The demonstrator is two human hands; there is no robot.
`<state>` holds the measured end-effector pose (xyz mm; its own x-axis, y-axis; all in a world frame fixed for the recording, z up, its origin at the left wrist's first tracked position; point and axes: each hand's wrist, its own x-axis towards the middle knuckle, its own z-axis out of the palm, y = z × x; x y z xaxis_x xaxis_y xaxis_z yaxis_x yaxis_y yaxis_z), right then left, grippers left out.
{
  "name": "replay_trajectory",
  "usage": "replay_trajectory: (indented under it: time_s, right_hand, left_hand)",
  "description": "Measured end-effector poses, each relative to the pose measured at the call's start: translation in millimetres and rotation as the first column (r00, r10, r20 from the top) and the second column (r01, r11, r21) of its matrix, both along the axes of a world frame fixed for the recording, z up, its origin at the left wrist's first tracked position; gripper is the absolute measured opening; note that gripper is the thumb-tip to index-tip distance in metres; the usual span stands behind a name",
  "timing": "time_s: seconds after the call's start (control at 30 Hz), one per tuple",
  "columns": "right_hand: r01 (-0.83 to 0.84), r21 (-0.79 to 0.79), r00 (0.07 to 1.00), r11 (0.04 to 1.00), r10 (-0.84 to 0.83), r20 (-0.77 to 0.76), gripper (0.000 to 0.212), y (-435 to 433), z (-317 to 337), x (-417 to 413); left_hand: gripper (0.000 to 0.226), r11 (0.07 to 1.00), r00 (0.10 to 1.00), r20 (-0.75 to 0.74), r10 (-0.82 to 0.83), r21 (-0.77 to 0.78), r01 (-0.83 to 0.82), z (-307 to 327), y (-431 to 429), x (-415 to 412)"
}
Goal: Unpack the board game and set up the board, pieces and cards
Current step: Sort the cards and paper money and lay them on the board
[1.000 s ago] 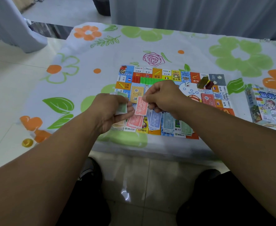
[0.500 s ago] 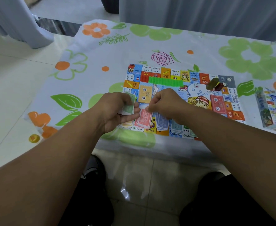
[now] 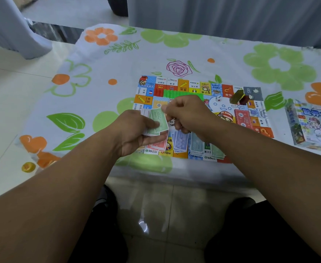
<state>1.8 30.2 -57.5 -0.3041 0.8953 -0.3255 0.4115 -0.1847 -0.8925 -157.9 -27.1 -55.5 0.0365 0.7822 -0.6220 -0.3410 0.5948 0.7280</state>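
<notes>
Bench covered with a white cloth printed with green and orange flowers (image 3: 222,59). A multicoloured rectangular game board (image 3: 193,86) lies flat at the middle of the near edge of the bench. The left hand (image 3: 135,131) is over the board's near left corner, fingers curled under and thumb on top of a small stack of paper play notes (image 3: 155,126), which it grips. The top sheet is a green note (image 3: 158,118) marked 500. The right hand (image 3: 188,114) is just beside it with fingers curled, thumb and forefinger pinching the far right corner of the green note. Along the board's near edge, partly under the hands, four piles of notes lie side by side: red pile (image 3: 159,146), blue pile (image 3: 181,141), pale teal pile (image 3: 196,145), green pile (image 3: 217,152). A bright green plastic strip (image 3: 182,93) sits near the board's far edge. A small white die (image 3: 219,98) rests to the right of it. Dark olive and dark red blocks (image 3: 239,96) are touching near the far right corner of the board. A printed cardboard game box (image 3: 315,126) is at the right edge of the bench, apart from the board.
</notes>
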Motion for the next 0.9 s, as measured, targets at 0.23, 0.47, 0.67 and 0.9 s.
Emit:
replay_trajectory:
  time_s: [0.23, 0.47, 0.67, 0.9]
  right_hand:
    - [0.004, 0.032, 0.999, 0.999, -0.006, 0.052, 0.01, 0.1, 7.1, 24.1]
    - [0.021, 0.025, 0.993, 0.999, -0.024, 0.116, 0.012, 0.6, 10.0, 48.6]
    - [0.044, -0.036, 0.979, 0.998, -0.036, 0.198, 0.011, -0.9, 12.2, 80.7]
    - [0.082, -0.143, 0.935, 0.986, -0.027, 0.353, 0.012, -4.8, 5.7, 126.2]
  left_hand:
    - [0.036, 0.997, 0.997, -0.011, -0.073, 0.0, 0.073, -1.6, 6.2, 18.4]
    - [0.031, 0.992, 0.992, -0.022, -0.121, -0.029, 0.121, -1.7, 12.7, 38.8]
    - [0.029, 0.986, 0.985, -0.07, -0.158, -0.063, 0.153, -4.2, 15.8, 54.7]
    - [0.022, 0.981, 0.977, -0.113, -0.183, -0.077, 0.175, -6.5, 16.5, 72.0]
